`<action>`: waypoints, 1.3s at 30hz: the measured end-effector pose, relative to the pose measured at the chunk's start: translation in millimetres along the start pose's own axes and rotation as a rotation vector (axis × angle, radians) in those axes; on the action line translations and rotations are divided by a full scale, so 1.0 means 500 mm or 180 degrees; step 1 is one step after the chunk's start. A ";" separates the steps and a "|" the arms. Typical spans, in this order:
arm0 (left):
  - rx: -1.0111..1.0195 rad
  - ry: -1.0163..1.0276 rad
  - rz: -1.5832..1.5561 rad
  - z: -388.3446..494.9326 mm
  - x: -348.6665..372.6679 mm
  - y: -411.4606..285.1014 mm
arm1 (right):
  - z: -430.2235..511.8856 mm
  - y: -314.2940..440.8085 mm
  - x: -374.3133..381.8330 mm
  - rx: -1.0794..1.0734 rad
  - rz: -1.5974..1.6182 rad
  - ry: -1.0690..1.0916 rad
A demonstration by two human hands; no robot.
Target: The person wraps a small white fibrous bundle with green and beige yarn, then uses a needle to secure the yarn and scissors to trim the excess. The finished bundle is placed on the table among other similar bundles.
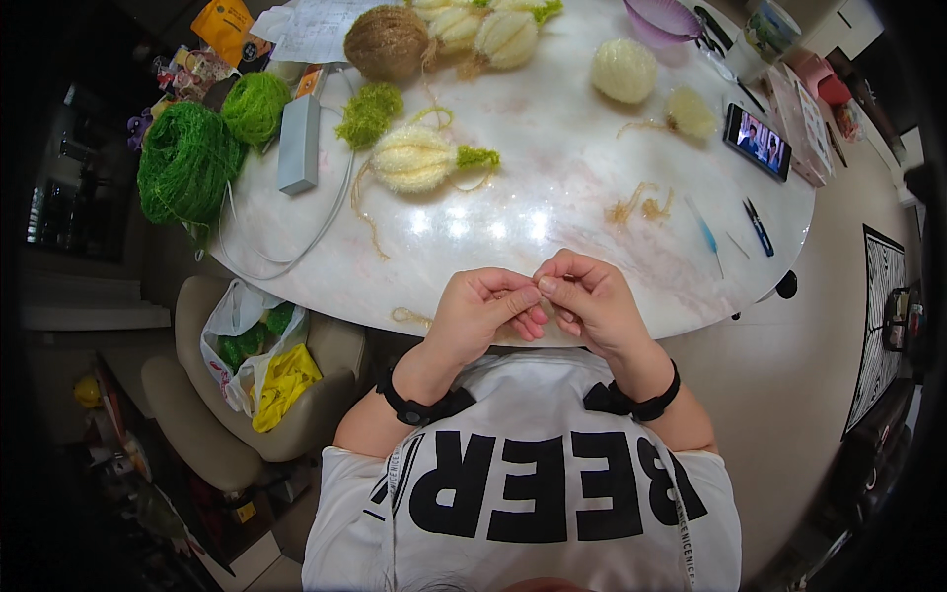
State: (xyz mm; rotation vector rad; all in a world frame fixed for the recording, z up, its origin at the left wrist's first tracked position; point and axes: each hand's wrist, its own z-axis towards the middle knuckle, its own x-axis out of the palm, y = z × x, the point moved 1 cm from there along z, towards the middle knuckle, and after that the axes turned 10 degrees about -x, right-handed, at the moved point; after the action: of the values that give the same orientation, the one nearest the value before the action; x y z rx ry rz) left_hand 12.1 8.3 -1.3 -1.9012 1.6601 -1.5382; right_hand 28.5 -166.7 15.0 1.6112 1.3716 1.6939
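My left hand (488, 303) and my right hand (588, 296) meet at the table's near edge, thumbs and forefingers pinched almost together. What they pinch is too small and too covered to make out. A loop of tan yarn (410, 317) lies just left of my left hand. Beyond my hands rests a cream crocheted piece (413, 158) with a green tip and loose tan strands. Short tan yarn scraps (640, 207) lie further right, near a blue-handled crochet hook (708, 238), a thin needle (737, 245) and blue thread snips (758, 228).
Green yarn balls (191, 163), a white box (299, 144) and a looping cable stand left. A brown yarn ball (386, 43) and more cream pieces (507, 38) sit at the back. Right are a cream ball (624, 71), a phone (757, 142) and a cup (763, 41). A chair holds a plastic bag (240, 318).
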 end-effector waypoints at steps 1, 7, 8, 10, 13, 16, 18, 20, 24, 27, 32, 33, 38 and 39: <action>0.0060 0.0004 0.0041 0.000 -0.001 0.001 | 0.000 0.001 0.000 0.0148 0.0191 0.0010; 0.0040 0.0126 0.0338 -0.008 0.003 -0.015 | -0.001 0.000 -0.002 0.0236 0.0005 0.0151; -0.0125 0.0065 0.0523 -0.012 0.003 -0.021 | -0.002 0.004 -0.006 -0.0084 0.0047 0.0150; -0.0301 0.0349 0.0779 -0.026 -0.002 -0.041 | -0.008 0.017 -0.021 -0.0568 -0.0060 0.0009; -0.0061 0.0334 0.1195 -0.058 -0.022 -0.064 | -0.024 0.075 -0.086 -0.1050 0.0220 -0.0301; 0.0674 0.0401 0.1725 -0.082 -0.075 -0.095 | -0.051 0.131 -0.165 -0.1618 0.0591 -0.0919; 0.0833 0.0487 0.1556 -0.099 -0.120 -0.113 | -0.069 0.152 -0.215 -0.1776 0.0847 -0.1136; 0.0603 0.0516 0.0803 -0.111 -0.158 -0.119 | -0.085 0.161 -0.254 -0.2007 0.1106 -0.1217; 0.1477 0.1456 -0.1338 -0.097 -0.176 -0.105 | -0.095 0.153 -0.283 -0.2185 0.1148 -0.0993; 0.2252 0.0754 -0.1718 -0.083 -0.164 -0.103 | -0.094 0.144 -0.266 -0.2040 0.1105 -0.0932; 0.2479 0.0686 -0.2183 -0.079 -0.149 -0.116 | -0.096 0.130 -0.211 -0.2044 0.1079 -0.0918; 0.2485 0.0841 -0.2375 -0.077 -0.150 -0.117 | -0.096 0.128 -0.203 -0.2115 0.1066 -0.0906; 0.2081 0.0405 -0.1800 -0.074 -0.155 -0.124 | -0.084 0.140 -0.174 -0.2265 0.0960 0.0082; 0.1931 0.0184 -0.1445 -0.074 -0.147 -0.122 | -0.081 0.142 -0.163 -0.2118 0.0811 0.0193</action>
State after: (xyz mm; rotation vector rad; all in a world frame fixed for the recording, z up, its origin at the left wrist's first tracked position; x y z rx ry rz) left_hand 33.4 107.1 16.6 -1.9491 0.6530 -1.9746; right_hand 32.5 -278.8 41.8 1.3754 0.5266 2.0632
